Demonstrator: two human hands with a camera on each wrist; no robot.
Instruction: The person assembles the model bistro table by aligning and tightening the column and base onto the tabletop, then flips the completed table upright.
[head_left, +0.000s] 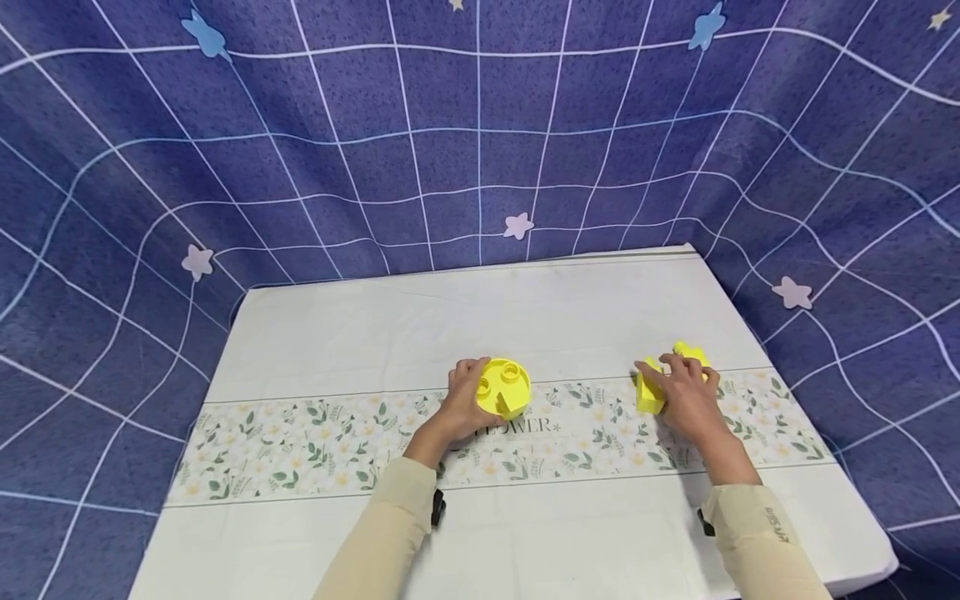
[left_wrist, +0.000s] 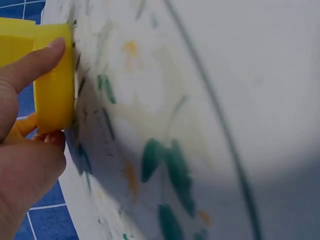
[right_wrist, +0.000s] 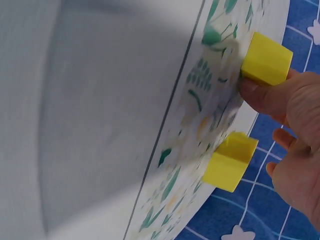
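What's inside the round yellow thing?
Inside the round yellow thing are two yellow rings and a pointy shape. The left grip covers part of its edge, so that's hidden.

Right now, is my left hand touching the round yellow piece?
Touching. The left wrist view shows the left hand with one fingertip lying against the side of the round yellow piece.

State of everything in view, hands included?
Left hand: gripping round yellow piece
Round yellow piece: held, studded face visible from head view; table contact unclear
Right hand: thumb and finger on left yellow block
Left yellow block: pinched; lifted or not, unclear
Right yellow block: on the table, not gripped, apart from left block
Table: covered, floral band across
Curtain: hanging behind table
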